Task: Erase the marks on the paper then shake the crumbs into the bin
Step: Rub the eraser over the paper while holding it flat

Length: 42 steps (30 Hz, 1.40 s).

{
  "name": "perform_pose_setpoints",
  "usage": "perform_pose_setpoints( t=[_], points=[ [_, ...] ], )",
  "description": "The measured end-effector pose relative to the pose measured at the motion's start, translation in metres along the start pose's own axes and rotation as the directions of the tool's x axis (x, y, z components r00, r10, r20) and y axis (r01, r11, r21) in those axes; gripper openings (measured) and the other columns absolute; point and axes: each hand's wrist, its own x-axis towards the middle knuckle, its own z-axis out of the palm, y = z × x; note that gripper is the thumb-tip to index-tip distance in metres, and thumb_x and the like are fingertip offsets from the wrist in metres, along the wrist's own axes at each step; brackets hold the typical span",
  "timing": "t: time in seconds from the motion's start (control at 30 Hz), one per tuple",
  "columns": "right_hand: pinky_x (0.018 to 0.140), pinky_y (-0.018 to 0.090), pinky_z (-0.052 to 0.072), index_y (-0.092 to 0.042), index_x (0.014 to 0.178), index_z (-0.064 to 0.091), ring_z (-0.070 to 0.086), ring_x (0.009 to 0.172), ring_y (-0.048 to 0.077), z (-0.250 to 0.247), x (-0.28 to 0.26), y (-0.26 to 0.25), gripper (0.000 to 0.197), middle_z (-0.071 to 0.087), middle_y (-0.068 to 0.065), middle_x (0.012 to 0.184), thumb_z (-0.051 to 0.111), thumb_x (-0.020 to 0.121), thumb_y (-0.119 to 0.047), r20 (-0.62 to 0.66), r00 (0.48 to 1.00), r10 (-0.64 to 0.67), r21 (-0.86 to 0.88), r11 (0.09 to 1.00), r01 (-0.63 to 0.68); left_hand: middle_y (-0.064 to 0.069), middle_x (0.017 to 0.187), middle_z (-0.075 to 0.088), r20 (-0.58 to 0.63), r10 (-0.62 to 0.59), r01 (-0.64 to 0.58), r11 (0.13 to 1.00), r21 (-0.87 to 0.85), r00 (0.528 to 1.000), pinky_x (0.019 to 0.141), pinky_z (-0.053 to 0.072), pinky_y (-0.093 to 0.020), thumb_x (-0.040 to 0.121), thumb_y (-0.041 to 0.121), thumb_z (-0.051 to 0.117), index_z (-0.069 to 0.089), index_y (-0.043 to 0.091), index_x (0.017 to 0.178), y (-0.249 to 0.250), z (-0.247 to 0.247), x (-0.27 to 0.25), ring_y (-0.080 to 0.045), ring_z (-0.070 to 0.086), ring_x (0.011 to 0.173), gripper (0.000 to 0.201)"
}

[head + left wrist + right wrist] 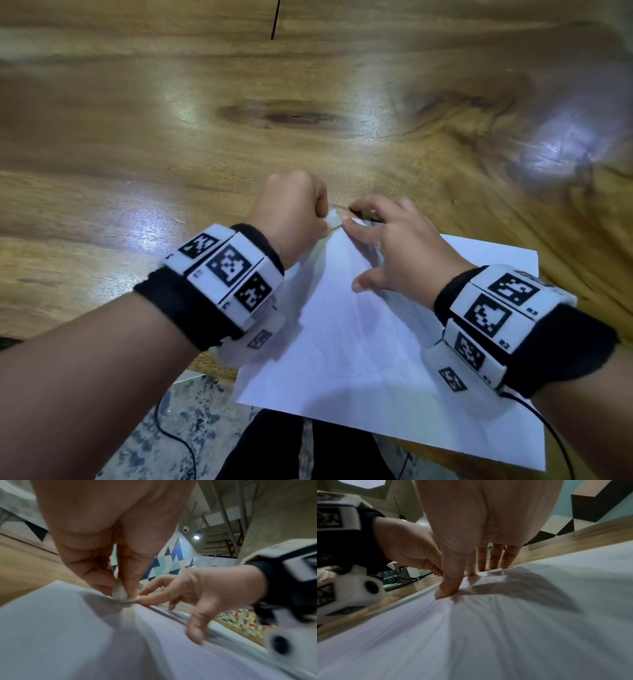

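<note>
the fingers (96,574) of the left hand (291,212) are curled tight and pinch a small white eraser (119,593), its rounded lower end pressed onto the sheet of paper (359,342) at the far corner, near the middle of the head view. the grip is low and close to the tip, which probably gives firm, short strokes without the eraser bending. the right hand (394,246) lies just beside it, holding nothing; its fingers (494,557) are spread and straight, tips pressing along the far edge, and the thumb (448,586) is planted further in. this looks like bracing, so the thin sheet does not slide or buckle under the rubbing. even so, the paper puckers into soft ridges fanning out from the thumb in the right wrist view.

the paper is plain white, thin and matte, rectangular, lying askew across the lower centre of the head view with its near corner hanging past the edge of the tabletop (171,137). any marks or crumbs on it are too faint or blurred to tell. the tabletop is glossy varnished wood with a dark knot and bright reflections. no bin is in view, so the shaking step is not yet begun.
</note>
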Motion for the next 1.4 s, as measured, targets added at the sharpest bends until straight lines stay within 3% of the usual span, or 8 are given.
perform_pose_setpoints(
  t=[0.17,0.3,0.37,0.53,0.73,0.97,1.2,1.4],
  points=[
    [0.103,0.03,0.025,-0.032,0.138,0.039,0.024,0.122,0.017,0.001,0.0,0.001,0.082,0.027,-0.012,0.144,0.075,0.066,-0.045,0.002,1.0,-0.002,0.012,1.0,0.002,0.012,0.051,0.046,0.251,0.145,-0.164,0.985,0.057,0.957,0.049,0.034,-0.01,0.069,0.021,0.073,0.065,0.014,0.065,-0.008,0.008,-0.03,-0.005,0.044,0.053,0.011],
    [0.104,0.032,0.027,-0.032,0.139,0.039,0.024,0.123,0.018,0.0,0.001,0.001,0.082,0.027,-0.011,0.145,0.075,0.066,-0.046,0.008,1.0,-0.003,-0.001,1.0,0.003,0.011,0.054,0.046,0.056,0.082,-0.085,0.995,0.054,0.995,0.051,0.027,-0.021,0.071,0.019,0.072,0.066,0.011,0.073,-0.003,-0.001,-0.005,-0.016,0.05,0.064,0.01],
    [0.104,0.033,0.028,-0.032,0.139,0.039,0.024,0.123,0.018,0.0,0.001,0.001,0.082,0.027,-0.01,0.145,0.075,0.067,-0.046,0.009,1.0,-0.004,-0.004,1.0,0.004,0.004,0.057,0.051,0.06,0.117,-0.121,0.99,0.077,0.991,0.051,0.028,-0.024,0.073,0.016,0.069,0.065,0.01,0.072,-0.004,-0.001,-0.004,-0.018,0.05,0.066,0.007],
    [0.104,0.031,0.024,-0.032,0.141,0.034,0.021,0.124,0.016,0.001,-0.001,0.0,0.084,0.023,-0.011,0.146,0.073,0.068,-0.046,0.018,1.0,-0.004,-0.012,1.0,0.004,0.009,0.055,0.049,0.384,0.19,-0.261,0.955,0.143,0.904,0.054,0.032,-0.023,0.07,0.023,0.071,0.053,0.02,0.055,-0.023,0.001,-0.041,-0.008,0.044,0.056,0.024],
    [0.104,0.033,0.024,-0.033,0.141,0.034,0.02,0.123,0.017,0.0,-0.002,-0.001,0.082,0.022,-0.011,0.147,0.072,0.069,-0.046,0.02,1.0,0.0,-0.026,1.0,0.0,0.005,0.061,0.05,0.096,0.147,-0.158,0.98,0.121,0.984,0.055,0.029,-0.021,0.071,0.014,0.071,0.066,0.011,0.076,-0.008,-0.007,-0.002,-0.017,0.052,0.071,0.007],
    [0.106,0.034,0.026,-0.033,0.142,0.03,0.02,0.125,0.018,0.0,-0.003,-0.001,0.084,0.021,-0.011,0.148,0.071,0.07,-0.046,0.027,1.0,-0.002,-0.027,1.0,0.003,0.004,0.065,0.06,0.322,0.203,-0.254,0.959,0.125,0.925,0.056,0.037,-0.025,0.07,0.021,0.072,0.058,0.016,0.061,-0.03,0.003,-0.05,-0.017,0.052,0.066,0.018],
    [0.103,0.034,0.026,-0.033,0.141,0.034,0.021,0.121,0.017,0.002,-0.002,0.001,0.083,0.023,-0.011,0.147,0.073,0.069,-0.046,0.001,1.0,-0.006,-0.013,1.0,0.006,0.002,0.062,0.054,0.087,0.123,-0.131,0.988,0.087,0.989,0.057,0.035,-0.021,0.071,0.013,0.071,0.068,0.01,0.077,-0.006,0.001,-0.002,-0.016,0.052,0.07,0.008],
    [0.106,0.031,0.022,-0.032,0.143,0.03,0.019,0.124,0.017,0.002,-0.003,0.002,0.084,0.02,-0.011,0.148,0.07,0.071,-0.047,0.018,1.0,-0.021,-0.024,0.999,0.021,0.004,0.062,0.058,0.26,0.204,-0.231,0.97,0.077,0.944,0.054,0.034,-0.009,0.069,0.018,0.073,0.064,0.014,0.063,-0.021,0.01,-0.05,-0.009,0.046,0.056,0.011]
  ],
)
